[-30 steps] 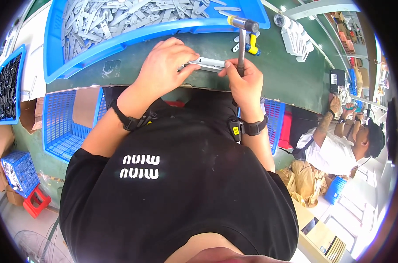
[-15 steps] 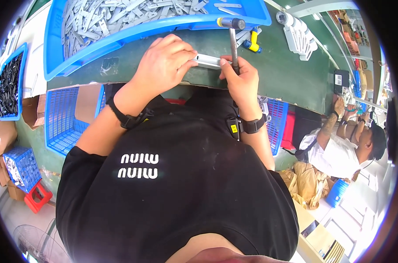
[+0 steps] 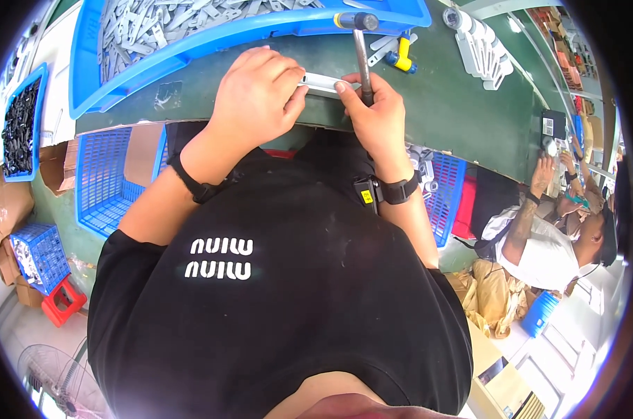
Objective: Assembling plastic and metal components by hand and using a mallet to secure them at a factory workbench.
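Closed round the left end of a slim light-grey bar (image 3: pixel 322 83) is my left hand (image 3: pixel 255 92); its fingers hide that end. My right hand (image 3: pixel 378 117) has the handle of a hammer (image 3: pixel 362 61) in its curled fingers, while its thumb and fingertips also pinch the bar's right end. The hammer stands roughly upright in the view, its head, yellow on one side and dark on the other, above the hand. Both hands are over the near edge of the green worktop (image 3: pixel 463 119).
Beyond my hands, a blue tray (image 3: pixel 222 43) holds many similar grey strips. A yellow-and-blue tool (image 3: pixel 401 56) lies right of the hammer head, beside loose strips. Grey-white brackets (image 3: pixel 480 52) stand in a row further right. At far right, a person in white (image 3: pixel 540 255) works.
Both hands, with the bar and hammer, have shifted slightly up and left in the view. The hammer leans a little more to the left. My grip looks the same.
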Demonstrator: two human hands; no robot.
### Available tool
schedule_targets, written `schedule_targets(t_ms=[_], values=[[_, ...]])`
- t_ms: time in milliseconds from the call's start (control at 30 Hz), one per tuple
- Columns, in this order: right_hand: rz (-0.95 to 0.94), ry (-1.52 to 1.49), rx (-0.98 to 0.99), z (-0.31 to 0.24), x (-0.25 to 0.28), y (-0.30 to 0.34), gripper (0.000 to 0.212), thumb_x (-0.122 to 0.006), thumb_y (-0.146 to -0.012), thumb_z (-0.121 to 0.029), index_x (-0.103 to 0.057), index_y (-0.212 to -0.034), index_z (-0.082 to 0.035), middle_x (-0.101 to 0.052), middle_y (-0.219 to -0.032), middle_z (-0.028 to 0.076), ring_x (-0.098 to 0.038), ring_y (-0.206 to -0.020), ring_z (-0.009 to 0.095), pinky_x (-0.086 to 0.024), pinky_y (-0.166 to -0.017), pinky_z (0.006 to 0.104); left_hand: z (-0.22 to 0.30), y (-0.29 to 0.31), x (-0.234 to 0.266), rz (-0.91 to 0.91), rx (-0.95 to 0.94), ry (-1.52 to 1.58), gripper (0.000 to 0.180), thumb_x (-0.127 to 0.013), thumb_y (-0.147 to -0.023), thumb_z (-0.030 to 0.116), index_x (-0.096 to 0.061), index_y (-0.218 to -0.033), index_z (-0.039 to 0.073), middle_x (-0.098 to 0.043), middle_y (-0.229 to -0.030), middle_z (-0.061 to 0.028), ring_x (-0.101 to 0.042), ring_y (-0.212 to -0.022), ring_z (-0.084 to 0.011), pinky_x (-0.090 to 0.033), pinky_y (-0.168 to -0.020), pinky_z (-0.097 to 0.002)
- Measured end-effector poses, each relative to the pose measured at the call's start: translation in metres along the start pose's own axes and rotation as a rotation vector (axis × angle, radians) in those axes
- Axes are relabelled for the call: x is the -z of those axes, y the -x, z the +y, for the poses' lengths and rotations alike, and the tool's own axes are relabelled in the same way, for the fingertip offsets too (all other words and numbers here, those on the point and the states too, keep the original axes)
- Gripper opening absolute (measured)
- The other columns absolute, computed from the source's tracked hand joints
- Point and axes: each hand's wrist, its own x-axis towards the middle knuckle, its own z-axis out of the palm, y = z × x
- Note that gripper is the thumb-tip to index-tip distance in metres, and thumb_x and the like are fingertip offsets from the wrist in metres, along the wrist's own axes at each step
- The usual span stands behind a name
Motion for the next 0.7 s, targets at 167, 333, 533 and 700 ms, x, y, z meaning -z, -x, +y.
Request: schedule_targets(t_ms=[167, 333, 533, 700], values=[[0.007, -0.010, 0.050, 0.008, -0.001, -0.001, 0.022, -0.084, -0.097, -0.022, -0.077, -0.105, -0.003, -0.060, -0.068, -0.002, -0.052, -0.063, 0.007, -0.043, -0.058, 0.0302, 0.012, -0.003, -0.007, -0.061, -0.076, 0.059, 0.020, -0.079, -0.088, 0.004, -0.080, -0.108, 0.004, -0.079, -0.117, -0.0077, -0.075, -0.109, -0.0317, -0.061, -0.097, -0.0430], [0.026, 0.007, 0.067, 0.006, -0.001, 0.000, 0.022, -0.084, -0.097, -0.022, -0.077, -0.105, -0.003, -0.060, -0.067, -0.003, -0.053, -0.063, 0.008, -0.043, -0.058, 0.0307, 0.006, -0.002, -0.017, -0.070, -0.120, -0.010, 0.024, -0.077, -0.087, 0.003, -0.080, -0.110, 0.003, -0.079, -0.120, -0.0065, -0.077, -0.107, -0.0276, -0.062, -0.093, -0.0410], [0.046, 0.011, 0.050, 0.005, -0.002, 0.002, 0.022, -0.084, -0.096, -0.022, -0.078, -0.105, -0.004, -0.060, -0.067, -0.003, -0.052, -0.063, 0.008, -0.044, -0.058, 0.0305, 0.008, -0.001, -0.024, 0.035, -0.130, -0.017, 0.023, -0.076, -0.084, 0.000, -0.080, -0.107, 0.003, -0.079, -0.111, -0.0059, -0.077, -0.096, -0.0275, -0.062, -0.084, -0.0395], [0.016, -0.141, 0.041, 0.010, 0.006, 0.013, 0.028, -0.078, -0.105, -0.026, -0.078, -0.117, -0.001, -0.065, -0.074, -0.003, -0.056, -0.065, 0.006, -0.045, -0.059, 0.0273, 0.011, 0.000, -0.027, 0.059, -0.076, 0.023, 0.020, -0.076, -0.084, -0.001, -0.081, -0.102, 0.005, -0.077, -0.105, -0.0034, -0.076, -0.088, -0.0275, -0.061, -0.077, -0.0388]])
